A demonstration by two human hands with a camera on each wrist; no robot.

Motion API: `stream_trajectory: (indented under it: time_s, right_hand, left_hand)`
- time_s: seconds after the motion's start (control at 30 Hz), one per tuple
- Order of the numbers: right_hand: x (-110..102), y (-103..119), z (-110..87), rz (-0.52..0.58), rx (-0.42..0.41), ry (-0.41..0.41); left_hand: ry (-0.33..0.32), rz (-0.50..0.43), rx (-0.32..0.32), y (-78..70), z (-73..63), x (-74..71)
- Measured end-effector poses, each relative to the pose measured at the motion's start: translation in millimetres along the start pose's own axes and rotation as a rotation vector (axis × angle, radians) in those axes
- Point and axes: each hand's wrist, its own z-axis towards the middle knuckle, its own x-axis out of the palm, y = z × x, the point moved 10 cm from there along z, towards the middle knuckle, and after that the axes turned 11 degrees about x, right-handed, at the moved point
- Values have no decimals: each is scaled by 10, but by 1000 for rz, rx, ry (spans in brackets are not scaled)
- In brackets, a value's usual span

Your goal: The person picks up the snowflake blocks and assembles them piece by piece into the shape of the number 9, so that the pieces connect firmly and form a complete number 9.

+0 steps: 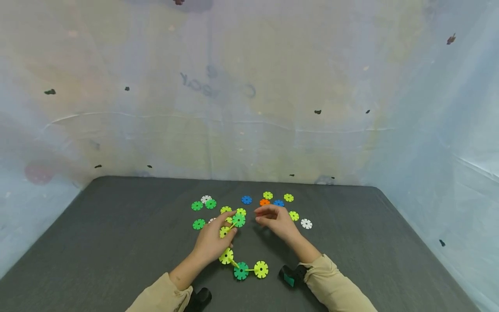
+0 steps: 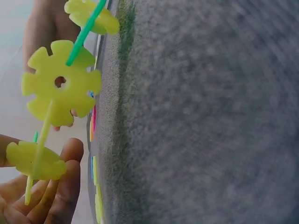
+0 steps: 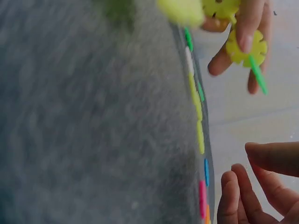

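My left hand (image 1: 212,239) holds a chain of interlocking notched plastic discs, its fingers and thumb pinching a yellow disc (image 2: 36,161). At the chain's upper end a green disc (image 1: 239,220) juts out past the fingertips. Below the hand, the chain runs on through a yellow disc (image 1: 226,256) and a dark green disc (image 1: 241,271) to an end yellow disc (image 1: 261,269). Facing it from the right, my right hand (image 1: 278,222) has its fingers loosely bent, with a gap between thumb and fingers and nothing in it. It hovers above the table near an orange disc (image 1: 264,202).
Loose discs lie scattered on the dark grey table (image 1: 128,242) beyond the hands: several green ones (image 1: 196,206) at left, blue (image 1: 246,199) in the middle, yellow (image 1: 288,197) and white (image 1: 306,223) at right. A pale sheet (image 1: 249,143) stands behind the table.
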Motion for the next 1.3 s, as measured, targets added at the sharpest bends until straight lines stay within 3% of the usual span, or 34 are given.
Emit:
stream_trajectory:
  time_s: [0.27,0.6,1.1,1.3]
  right_hand:
    - [-86,-94,78,-87,41,-73]
    - [-75,-162,143,-240,76,-73]
    - [-91,-193,127,-282,124,-61]
    - [-89,-179,91,-231,102,-12]
  left_hand:
    - [7,-36,26,-13,3,5]
    - [23,-36,38,-39,-8,11]
    - [13,-23,22,-61,3,-4]
    - [21,-26,19,-51,-2,9]
